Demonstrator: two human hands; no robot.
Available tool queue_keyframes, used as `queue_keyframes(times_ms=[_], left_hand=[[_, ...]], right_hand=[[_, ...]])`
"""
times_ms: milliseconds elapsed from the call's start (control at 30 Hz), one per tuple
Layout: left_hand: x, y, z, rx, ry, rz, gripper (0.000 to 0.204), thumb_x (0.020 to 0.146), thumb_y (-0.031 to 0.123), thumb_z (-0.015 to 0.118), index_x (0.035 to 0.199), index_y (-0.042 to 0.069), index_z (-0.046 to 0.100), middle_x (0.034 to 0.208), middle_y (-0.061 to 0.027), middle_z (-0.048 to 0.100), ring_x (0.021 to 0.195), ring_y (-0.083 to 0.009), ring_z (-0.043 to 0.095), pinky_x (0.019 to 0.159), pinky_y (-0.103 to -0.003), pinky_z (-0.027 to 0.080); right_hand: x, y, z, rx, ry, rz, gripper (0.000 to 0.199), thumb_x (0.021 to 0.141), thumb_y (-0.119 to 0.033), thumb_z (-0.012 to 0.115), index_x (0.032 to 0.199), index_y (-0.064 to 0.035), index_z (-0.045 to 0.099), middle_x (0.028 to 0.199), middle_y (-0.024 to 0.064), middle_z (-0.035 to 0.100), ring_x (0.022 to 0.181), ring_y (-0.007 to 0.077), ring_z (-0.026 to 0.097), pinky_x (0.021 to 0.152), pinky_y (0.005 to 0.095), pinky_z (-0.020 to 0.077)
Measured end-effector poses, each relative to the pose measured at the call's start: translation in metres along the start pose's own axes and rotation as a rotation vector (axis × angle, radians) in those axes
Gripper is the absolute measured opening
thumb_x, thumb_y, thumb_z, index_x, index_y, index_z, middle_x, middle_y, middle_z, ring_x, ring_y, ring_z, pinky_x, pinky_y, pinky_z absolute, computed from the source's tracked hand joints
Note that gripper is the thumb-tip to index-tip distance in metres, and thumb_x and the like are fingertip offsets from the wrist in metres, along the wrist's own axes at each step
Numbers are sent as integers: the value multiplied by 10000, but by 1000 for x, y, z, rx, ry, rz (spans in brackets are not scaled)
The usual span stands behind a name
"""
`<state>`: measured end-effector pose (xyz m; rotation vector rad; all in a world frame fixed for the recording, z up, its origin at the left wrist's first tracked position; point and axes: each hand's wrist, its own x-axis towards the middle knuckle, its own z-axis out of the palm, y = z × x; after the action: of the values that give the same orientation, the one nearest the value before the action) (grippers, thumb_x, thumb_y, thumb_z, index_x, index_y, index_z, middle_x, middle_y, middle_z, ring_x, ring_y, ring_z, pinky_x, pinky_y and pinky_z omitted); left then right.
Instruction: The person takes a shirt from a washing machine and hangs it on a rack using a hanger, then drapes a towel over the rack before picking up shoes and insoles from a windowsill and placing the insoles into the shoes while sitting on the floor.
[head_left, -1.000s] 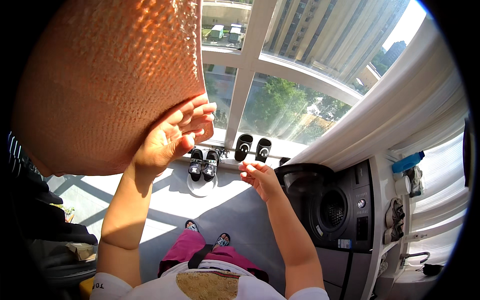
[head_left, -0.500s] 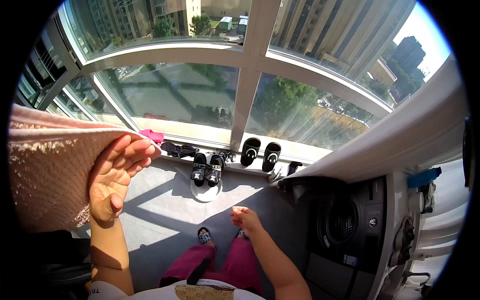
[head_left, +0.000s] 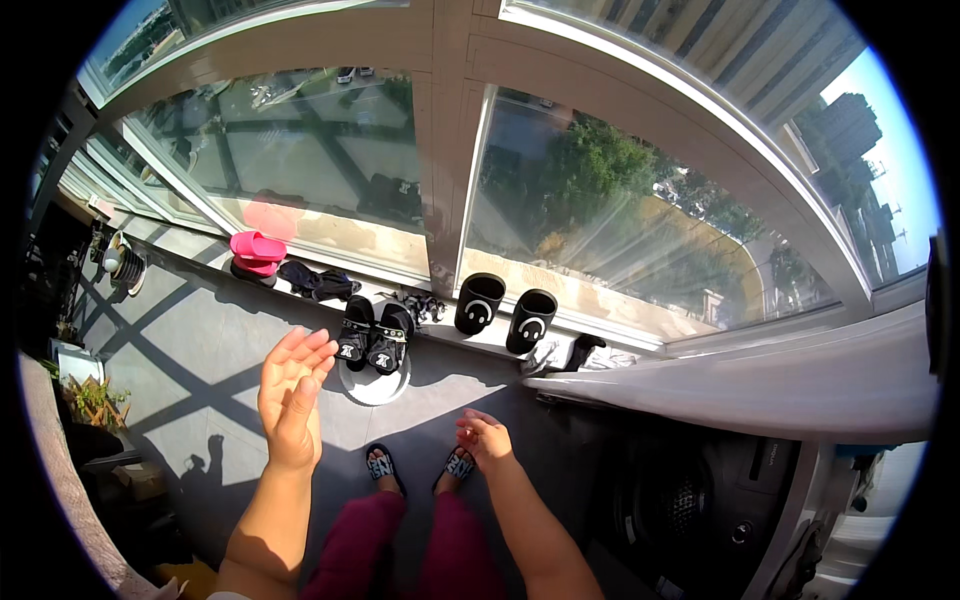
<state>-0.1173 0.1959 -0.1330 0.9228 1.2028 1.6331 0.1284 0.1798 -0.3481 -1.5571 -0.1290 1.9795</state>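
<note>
My left hand (head_left: 293, 400) is raised, palm turned inward, with its fingers stretched out and nothing in it. My right hand (head_left: 483, 437) hangs lower, its fingers loosely bent and apart, with nothing seen in them. Beyond the left hand, a pair of black sandals (head_left: 373, 335) rests on a round white stool (head_left: 376, 387). A strip of pinkish fabric (head_left: 75, 510) shows along the left rim, apart from my left hand.
On the window ledge are pink slippers (head_left: 257, 252), dark crumpled footwear (head_left: 320, 281) and black slides with smiling faces (head_left: 480, 303). A dark washing machine (head_left: 680, 500) stands at right under a white curtain (head_left: 730, 390). A potted plant (head_left: 97, 400) is at left.
The view has turned left and down. My left hand has come away from the pink fabric, which now shows only at the left rim. The right hand remains low.
</note>
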Motion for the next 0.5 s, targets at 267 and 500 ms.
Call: queue_keyframes(times_ms=[267, 500], left_hand=[[30, -399, 51, -544, 148, -1054, 544, 891, 298, 566, 1315, 62, 322, 1344, -142, 405, 1166, -304, 445, 991, -508, 318], [95, -549, 86, -626, 357, -1219, 707, 829, 423, 625, 1369, 115, 289, 1410, -123, 300, 1334, -294, 233, 1075, -531, 148]], right_hand=[[189, -29, -73, 457, 136, -88, 285, 889, -186, 571, 1129, -60, 481, 997, 107, 602, 813, 224, 584, 729, 361, 500], [313, -54, -95, 639, 234, -130, 531, 856, -309, 625, 1249, -81, 350, 1225, 127, 455, 982, 259, 529, 904, 436, 416]])
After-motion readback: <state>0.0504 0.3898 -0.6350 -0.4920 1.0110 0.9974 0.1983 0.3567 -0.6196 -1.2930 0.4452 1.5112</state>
